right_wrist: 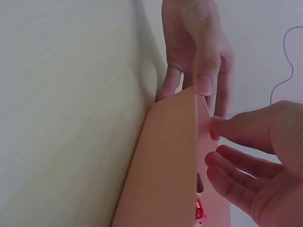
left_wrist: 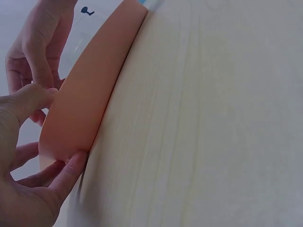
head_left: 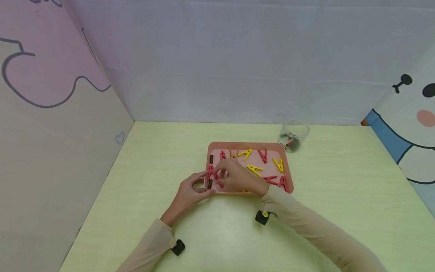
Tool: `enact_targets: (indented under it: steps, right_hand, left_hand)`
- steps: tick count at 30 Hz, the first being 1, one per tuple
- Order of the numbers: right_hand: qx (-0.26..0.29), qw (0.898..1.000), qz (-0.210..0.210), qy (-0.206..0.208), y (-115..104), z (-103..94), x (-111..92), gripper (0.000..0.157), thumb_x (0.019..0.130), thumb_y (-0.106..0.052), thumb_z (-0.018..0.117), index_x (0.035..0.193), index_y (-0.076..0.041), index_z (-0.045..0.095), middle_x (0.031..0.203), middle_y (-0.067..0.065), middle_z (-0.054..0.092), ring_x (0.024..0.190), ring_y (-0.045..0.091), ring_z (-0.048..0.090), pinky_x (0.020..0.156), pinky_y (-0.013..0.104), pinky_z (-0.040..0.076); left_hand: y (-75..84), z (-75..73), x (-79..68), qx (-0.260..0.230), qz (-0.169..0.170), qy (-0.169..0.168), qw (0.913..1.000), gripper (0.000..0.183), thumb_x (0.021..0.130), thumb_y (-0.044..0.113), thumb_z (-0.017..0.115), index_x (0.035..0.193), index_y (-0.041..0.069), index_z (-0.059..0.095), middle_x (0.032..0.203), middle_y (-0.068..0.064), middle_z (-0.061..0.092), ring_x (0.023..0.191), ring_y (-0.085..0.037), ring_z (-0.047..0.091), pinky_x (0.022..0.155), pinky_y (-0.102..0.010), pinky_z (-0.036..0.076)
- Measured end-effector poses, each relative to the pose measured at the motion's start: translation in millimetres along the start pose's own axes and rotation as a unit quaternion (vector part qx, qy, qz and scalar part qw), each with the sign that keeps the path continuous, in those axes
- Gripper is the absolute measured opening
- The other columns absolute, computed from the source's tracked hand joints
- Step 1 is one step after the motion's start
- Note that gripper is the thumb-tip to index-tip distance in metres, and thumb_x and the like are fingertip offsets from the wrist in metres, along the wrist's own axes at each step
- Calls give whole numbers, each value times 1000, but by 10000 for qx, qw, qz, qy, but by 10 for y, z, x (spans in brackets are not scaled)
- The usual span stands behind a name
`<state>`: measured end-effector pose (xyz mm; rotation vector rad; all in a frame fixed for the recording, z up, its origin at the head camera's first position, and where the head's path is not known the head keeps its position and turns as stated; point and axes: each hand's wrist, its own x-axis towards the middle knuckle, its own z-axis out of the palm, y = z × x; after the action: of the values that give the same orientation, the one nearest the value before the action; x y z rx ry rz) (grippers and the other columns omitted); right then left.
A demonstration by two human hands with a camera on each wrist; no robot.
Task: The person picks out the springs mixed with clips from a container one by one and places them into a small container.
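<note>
A shallow pink tray (head_left: 251, 146) lies on the table, holding red and yellow plastic clips. My left hand (head_left: 191, 192) grips its near left corner, with fingers at the rim and side wall in the left wrist view. My right hand (head_left: 234, 175) is over the left part of the tray, beside a red clip (head_left: 211, 170). In the right wrist view the thumb and fingers of that right hand (right_wrist: 260, 161) are apart, with nothing seen between them. Two dark ribbed pieces lie along the tray's left end, one at the back (head_left: 211, 159) and one in front (head_left: 210, 184).
Behind the tray's right corner stands a clear cup (head_left: 297, 132) with small dark and reddish pieces inside. More clips, such as a yellow clip (head_left: 278, 165), lie spread across the tray. Printed cloth walls enclose the pale wooden table (head_left: 163, 158) at the back and sides.
</note>
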<state>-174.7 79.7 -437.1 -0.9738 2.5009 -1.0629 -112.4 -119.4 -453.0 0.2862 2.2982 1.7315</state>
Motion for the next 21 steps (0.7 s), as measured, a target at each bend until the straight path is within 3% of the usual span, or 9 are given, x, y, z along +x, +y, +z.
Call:
enact_targets:
  steps: [9, 15, 21]
  right_hand:
    - [-57, 10000, -40, -10, 36, 115, 71, 16, 82, -4, 72, 97, -7, 72, 81, 2, 64, 78, 18, 53, 62, 22, 48]
    - [71, 9996, -214, -146, 29, 182, 98, 13, 80, -1, 71, 92, -5, 71, 78, 9, 64, 72, 23, 55, 55, 21, 41]
    - [-7, 9992, -348, -184, 67, 245, 123, 14, 80, 2, 67, 86, -10, 70, 75, 7, 63, 67, 17, 52, 52, 18, 37]
  left_hand:
    - [-341, 19, 125, -48, 75, 179, 9998, 65, 78, 15, 79, 136, 9, 51, 132, -11, 51, 115, -31, 54, 82, -29, 54]
    - [-380, 29, 121, -109, 39, 245, 9996, 64, 76, 18, 81, 134, 16, 53, 130, -5, 52, 113, -26, 56, 80, -27, 55]
    - [-376, 36, 117, -98, 37, 228, 9997, 64, 77, 17, 80, 135, 16, 53, 131, -5, 52, 113, -26, 55, 80, -26, 55]
